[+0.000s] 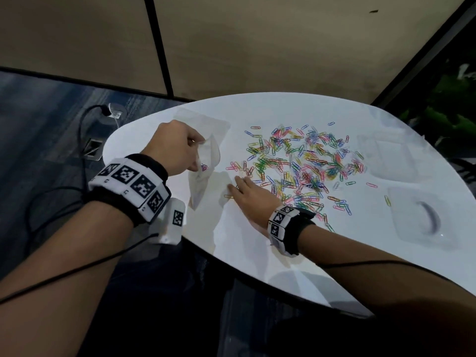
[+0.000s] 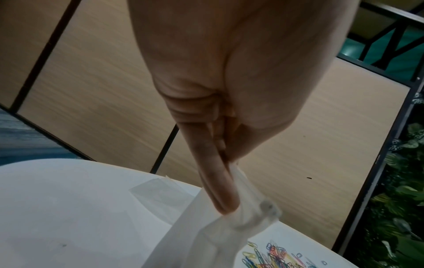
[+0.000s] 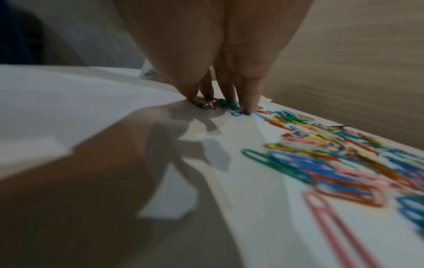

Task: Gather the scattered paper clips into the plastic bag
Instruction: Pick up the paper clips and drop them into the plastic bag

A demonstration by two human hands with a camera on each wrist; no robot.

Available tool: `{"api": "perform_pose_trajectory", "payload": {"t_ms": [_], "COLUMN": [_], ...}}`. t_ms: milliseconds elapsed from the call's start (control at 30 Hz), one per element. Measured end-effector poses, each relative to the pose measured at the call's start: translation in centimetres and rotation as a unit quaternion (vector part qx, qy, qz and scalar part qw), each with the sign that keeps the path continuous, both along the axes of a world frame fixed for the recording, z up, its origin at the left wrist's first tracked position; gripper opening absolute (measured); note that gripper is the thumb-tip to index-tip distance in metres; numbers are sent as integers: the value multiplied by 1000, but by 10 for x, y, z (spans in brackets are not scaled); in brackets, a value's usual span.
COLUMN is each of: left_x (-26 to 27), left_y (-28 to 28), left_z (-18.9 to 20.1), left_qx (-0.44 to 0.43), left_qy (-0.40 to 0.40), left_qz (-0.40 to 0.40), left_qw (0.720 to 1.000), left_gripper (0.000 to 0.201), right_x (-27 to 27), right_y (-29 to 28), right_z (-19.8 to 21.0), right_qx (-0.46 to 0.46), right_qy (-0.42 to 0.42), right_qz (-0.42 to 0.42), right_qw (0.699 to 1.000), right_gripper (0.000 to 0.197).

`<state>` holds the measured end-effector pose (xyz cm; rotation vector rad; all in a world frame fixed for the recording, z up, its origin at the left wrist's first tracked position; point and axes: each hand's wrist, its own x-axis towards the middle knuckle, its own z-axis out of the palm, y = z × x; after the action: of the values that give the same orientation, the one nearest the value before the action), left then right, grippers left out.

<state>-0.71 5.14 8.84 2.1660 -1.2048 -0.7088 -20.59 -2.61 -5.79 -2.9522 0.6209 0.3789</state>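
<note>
A clear plastic bag (image 1: 203, 173) hangs above the white table (image 1: 244, 243), and my left hand (image 1: 177, 148) pinches its top edge. In the left wrist view the thumb and fingers (image 2: 220, 181) clamp the bag (image 2: 206, 235). A few clips show inside the bag. Many coloured paper clips (image 1: 304, 166) lie scattered across the table's middle. My right hand (image 1: 247, 189) lies low at the pile's left edge, straight fingertips (image 3: 250, 101) pressing down on a few clips (image 3: 220, 105) beside the bag.
A second flat clear bag (image 1: 206, 122) lies at the table's far left. Clear plastic containers (image 1: 422, 217) stand at the right side. The table's front edge (image 1: 257, 284) runs under my right forearm. Cables trail over the floor at left.
</note>
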Motion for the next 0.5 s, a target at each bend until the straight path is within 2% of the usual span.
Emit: {"api": "perform_pose_trajectory", "payload": {"t_ms": [67, 133, 233, 300, 333, 400, 467, 500], "left_x": [-3, -7, -14, -18, -20, -24, -28, -30], "left_y": [-1, -3, -6, -8, -9, -10, -11, -12], "left_z": [0, 1, 2, 1, 1, 1, 2, 2], "left_qx": [1, 5, 12, 17, 20, 23, 26, 28], "left_qy": [-3, -3, -7, -3, 0, 4, 9, 13], "left_qz": [-7, -15, -30, -35, -36, -40, -45, -49], "left_qw": [1000, 1000, 999, 999, 999, 999, 999, 998], "left_gripper": [34, 35, 36, 36, 37, 38, 38, 38], "right_x": [-6, -6, -7, -13, -17, -28, -36, -38], "right_y": [-3, -6, -18, -31, -38, -53, -63, -64], "right_z": [7, 19, 27, 29, 31, 40, 54, 65], "right_qx": [-3, -21, -19, 23, 64, 148, 241, 314], "right_qy": [-23, 3, 36, 9, -26, -123, -214, -269], "right_qz": [14, 4, -45, -143, -209, -324, -418, -450], "right_qw": [1000, 1000, 998, 989, 975, 926, 849, 792], "right_gripper": [33, 17, 14, 17, 19, 16, 6, 6]}}
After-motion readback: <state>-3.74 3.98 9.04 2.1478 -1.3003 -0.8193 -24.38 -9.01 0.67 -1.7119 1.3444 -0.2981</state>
